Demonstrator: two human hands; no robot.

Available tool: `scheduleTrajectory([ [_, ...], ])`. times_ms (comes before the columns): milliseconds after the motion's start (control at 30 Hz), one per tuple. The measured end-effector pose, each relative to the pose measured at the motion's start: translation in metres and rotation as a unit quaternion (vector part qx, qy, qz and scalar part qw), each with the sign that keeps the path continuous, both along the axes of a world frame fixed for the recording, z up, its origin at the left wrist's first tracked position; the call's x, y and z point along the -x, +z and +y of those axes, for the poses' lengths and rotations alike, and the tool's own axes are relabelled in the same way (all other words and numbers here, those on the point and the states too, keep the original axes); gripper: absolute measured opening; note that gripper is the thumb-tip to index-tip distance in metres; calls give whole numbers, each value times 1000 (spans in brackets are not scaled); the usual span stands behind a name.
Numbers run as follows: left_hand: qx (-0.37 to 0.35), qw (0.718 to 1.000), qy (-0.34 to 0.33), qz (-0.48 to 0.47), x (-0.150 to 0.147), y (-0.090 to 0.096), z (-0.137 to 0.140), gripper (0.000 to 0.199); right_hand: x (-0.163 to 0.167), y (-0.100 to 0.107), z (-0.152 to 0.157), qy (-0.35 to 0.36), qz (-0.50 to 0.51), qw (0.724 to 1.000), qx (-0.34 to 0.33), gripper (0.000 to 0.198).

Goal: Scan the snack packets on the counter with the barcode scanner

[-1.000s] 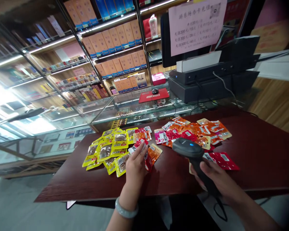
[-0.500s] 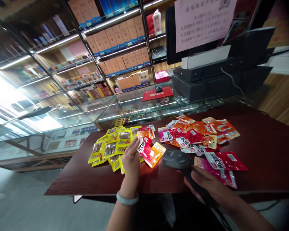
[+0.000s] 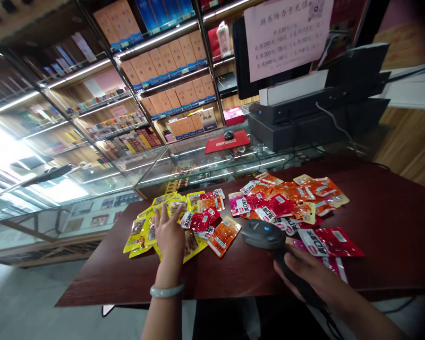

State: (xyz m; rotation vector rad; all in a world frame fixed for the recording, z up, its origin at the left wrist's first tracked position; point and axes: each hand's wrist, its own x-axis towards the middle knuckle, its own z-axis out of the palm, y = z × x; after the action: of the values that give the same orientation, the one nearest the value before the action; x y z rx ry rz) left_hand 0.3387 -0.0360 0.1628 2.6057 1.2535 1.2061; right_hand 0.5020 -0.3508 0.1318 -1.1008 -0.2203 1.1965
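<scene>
My left hand (image 3: 170, 233), with a pale bangle (image 3: 166, 291) on its wrist, reaches over the pile of yellow snack packets (image 3: 138, 236). Its fingers are spread, and the spot beneath the palm is hidden. Just right of it lie red snack packets (image 3: 200, 220) and an orange snack packet (image 3: 224, 236). My right hand (image 3: 301, 269) is wrapped round the handle of a black barcode scanner (image 3: 264, 234); a blue light shows on the scanner's head. Beside that hand lie a large red packet (image 3: 340, 242) and a purple packet, partly covered.
A heap of orange and red packets (image 3: 286, 196) lies farther back on the dark red table (image 3: 393, 226). Behind stand a glass display counter (image 3: 156, 165), a mouse on a red mat (image 3: 217, 144), and a black register machine (image 3: 286, 125) with a monitor. Boxed goods (image 3: 163, 61) fill the shelves.
The left hand has moved left from the red and orange packets onto the yellow pile, its fingers now spread. A red packet now lies apart from the orange one. The scanner's blue light now shows.
</scene>
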Motion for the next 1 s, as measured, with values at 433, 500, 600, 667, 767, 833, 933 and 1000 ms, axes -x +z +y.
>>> scheduleTrajectory([
  [433,104,953,-38,283,-133,-19,-81,63,-5,15,-9,-79,18,995,50,61],
  [500,114,942,-51,313,-134,-18,-78,71,-4,14,-10,-86,19,995,51,62],
  [600,128,913,-124,368,-135,-16,-72,75,-3,13,-10,-95,2,994,57,62],
  [667,133,898,-158,390,-136,-16,-67,65,-3,12,-9,-99,-12,993,61,62],
  [767,109,898,-179,386,-138,-18,-61,50,-6,14,-9,-96,-20,993,62,62],
  [833,89,899,-197,380,-138,-19,-59,43,-9,14,-6,-78,-18,995,55,59],
  [933,64,893,-218,388,-136,-19,-59,34,-13,16,0,-60,-19,998,30,53],
  [1000,57,888,-215,402,-134,-17,-61,32,-15,17,6,-62,-28,998,13,51],
])
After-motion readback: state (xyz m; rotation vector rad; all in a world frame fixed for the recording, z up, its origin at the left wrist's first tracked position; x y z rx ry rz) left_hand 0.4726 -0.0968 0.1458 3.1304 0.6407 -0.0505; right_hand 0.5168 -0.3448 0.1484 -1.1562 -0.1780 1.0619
